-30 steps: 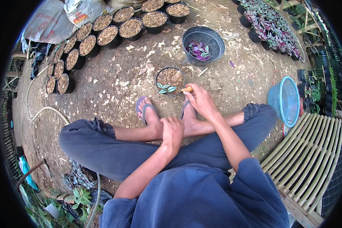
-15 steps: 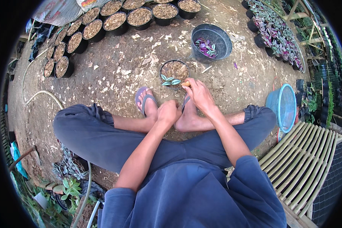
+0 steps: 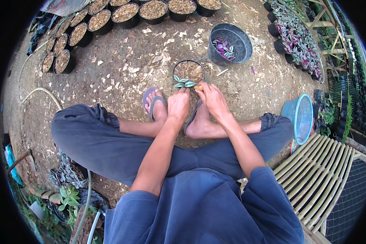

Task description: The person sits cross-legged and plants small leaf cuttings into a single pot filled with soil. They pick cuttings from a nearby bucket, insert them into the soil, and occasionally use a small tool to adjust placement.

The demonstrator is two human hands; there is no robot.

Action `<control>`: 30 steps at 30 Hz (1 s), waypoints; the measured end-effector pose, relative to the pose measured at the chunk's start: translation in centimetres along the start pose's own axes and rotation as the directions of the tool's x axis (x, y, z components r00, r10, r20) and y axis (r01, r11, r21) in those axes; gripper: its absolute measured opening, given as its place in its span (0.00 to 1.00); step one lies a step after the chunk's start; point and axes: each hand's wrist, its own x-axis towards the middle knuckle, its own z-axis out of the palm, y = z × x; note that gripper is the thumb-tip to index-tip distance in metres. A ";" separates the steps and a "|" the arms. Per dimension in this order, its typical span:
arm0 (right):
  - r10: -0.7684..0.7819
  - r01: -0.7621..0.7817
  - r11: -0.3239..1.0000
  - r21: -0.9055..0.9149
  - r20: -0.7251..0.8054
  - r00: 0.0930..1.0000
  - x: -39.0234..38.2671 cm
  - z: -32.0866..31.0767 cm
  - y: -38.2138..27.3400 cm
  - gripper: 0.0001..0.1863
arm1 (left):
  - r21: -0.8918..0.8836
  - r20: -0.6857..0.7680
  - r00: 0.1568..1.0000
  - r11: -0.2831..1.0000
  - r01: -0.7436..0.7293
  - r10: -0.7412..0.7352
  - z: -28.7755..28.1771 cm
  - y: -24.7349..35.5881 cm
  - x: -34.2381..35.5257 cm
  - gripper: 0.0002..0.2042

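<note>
A person sits with bent legs on the brown dirt ground [image 3: 122, 53], with bits of pale wood scattered all over it. Between the feet and a bit past them is a small round black pot [image 3: 205, 73] full of brown wood chips. A little plant with green and silvery-white striped leaves [image 3: 184, 83] is at the near edge of this pot, over the chips.

The left hand [image 3: 178, 103] reaches out to the near side of the leaves, with its fingers bent. The back of the hand hides most of the fingers, so I cannot tell how wide they are or if they hold anything. The right hand [image 3: 212, 99] is just beside it. Its thumb and finger are pinched close together on a small orange-brown piece [image 3: 199, 87], right by the leaves and the pot's rim.

Past the pot, to the right, stands a big black plastic bucket [image 3: 242, 42] with purple and green striped cuttings [image 3: 223, 49] at the bottom. A short pale stick [image 3: 222, 72] lies near it. A curved row of black pots filled with wood chips [image 3: 99, 20] stands at the upper left. At the right are a blue plastic basket [image 3: 303, 118] and a slatted bamboo bench [image 3: 317, 179].
</note>
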 end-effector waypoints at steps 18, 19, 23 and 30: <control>0.059 -0.064 0.997 0.034 0.134 0.989 1.3 -0.1 -0.3 0.10 | -0.034 -0.047 0.999 0.999 -0.029 0.027 2.1 -1.7 0.9 0.05; 0.074 -0.077 0.997 0.017 0.139 0.988 1.5 -0.1 -0.2 0.10 | -0.038 -0.061 0.998 0.999 -0.037 0.035 2.2 -1.8 1.0 0.04; 0.080 -0.081 0.997 0.008 0.118 0.990 1.6 0.6 -0.6 0.10 | -0.087 -0.068 0.998 0.996 -0.016 0.010 2.8 -2.0 1.0 0.04; 0.094 -0.094 0.996 -0.008 0.082 0.992 1.6 1.1 -0.2 0.12 | -0.090 -0.028 1.000 0.996 0.003 -0.005 2.9 -2.1 1.1 0.05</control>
